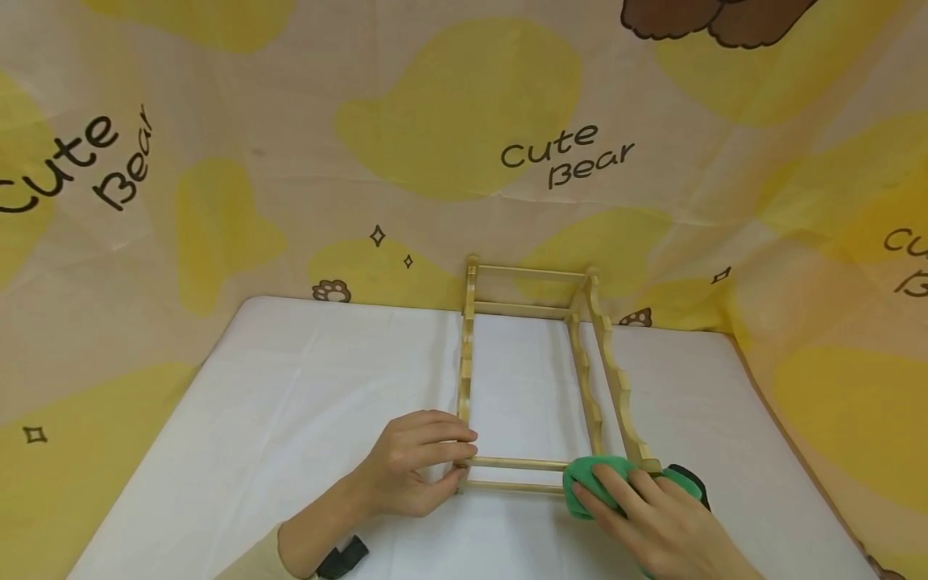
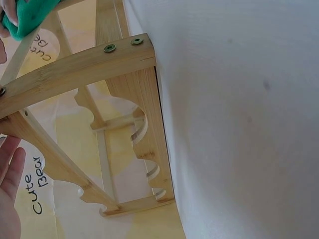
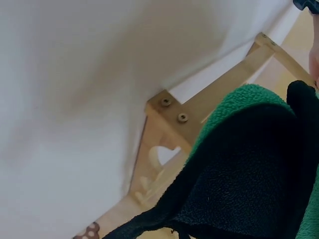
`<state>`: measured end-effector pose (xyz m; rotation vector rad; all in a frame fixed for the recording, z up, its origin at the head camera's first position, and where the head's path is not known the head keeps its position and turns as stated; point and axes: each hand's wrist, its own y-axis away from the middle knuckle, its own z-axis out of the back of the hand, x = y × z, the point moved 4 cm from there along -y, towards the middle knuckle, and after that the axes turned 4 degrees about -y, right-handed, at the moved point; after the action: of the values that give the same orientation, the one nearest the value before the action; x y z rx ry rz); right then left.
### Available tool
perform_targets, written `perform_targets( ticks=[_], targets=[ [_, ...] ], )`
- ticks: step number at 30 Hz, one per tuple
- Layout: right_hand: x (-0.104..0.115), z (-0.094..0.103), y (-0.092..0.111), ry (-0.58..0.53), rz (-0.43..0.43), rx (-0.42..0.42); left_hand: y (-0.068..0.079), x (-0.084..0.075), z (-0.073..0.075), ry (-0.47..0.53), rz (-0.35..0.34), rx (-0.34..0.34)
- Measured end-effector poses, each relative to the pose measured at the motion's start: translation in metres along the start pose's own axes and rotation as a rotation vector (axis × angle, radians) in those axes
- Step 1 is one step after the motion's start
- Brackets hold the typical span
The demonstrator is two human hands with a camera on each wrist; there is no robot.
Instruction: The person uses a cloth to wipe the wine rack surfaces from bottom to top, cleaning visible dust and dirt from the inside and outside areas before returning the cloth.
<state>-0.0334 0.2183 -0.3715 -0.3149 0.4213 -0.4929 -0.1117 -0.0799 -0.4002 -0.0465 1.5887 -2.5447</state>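
Note:
A light wooden rack with scalloped side pieces stands on the white-covered table; bolt heads show in its near frame. At its near left corner my left hand grips the frame, fingers above and thumb lower down. My right hand holds a bunched green cloth against the near right corner, wrapped over the right end of the front bars. In the right wrist view the cloth's dark underside hides much of that corner and the fingers.
The table's white cover spreads on both sides of the rack. A yellow patterned curtain with printed words rises behind the table and along its sides, close to the rack's far end. A dark strap shows by my left wrist.

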Motion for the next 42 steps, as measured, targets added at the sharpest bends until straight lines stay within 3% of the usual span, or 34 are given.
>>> perform_targets(
  ticks=[11, 19, 27, 37, 42],
  targets=[
    [0.013, -0.013, -0.030, 0.051, 0.073, -0.044, 0.000, 0.000, 0.001, 0.013, 0.004, -0.001],
    [0.022, -0.016, -0.055, 0.029, 0.107, -0.108, 0.001, 0.000, 0.001, 0.018, 0.017, 0.004],
    [0.034, -0.023, -0.077, 0.017, 0.102, -0.091, 0.001, 0.000, 0.002, 0.010, 0.011, 0.008],
    [0.041, -0.026, -0.090, 0.089, 0.132, -0.124, 0.002, 0.000, 0.000, 0.020, 0.013, -0.002],
    [0.040, -0.024, -0.089, 0.092, 0.126, -0.086, 0.002, 0.001, 0.000, 0.019, 0.011, 0.006]
  ],
)
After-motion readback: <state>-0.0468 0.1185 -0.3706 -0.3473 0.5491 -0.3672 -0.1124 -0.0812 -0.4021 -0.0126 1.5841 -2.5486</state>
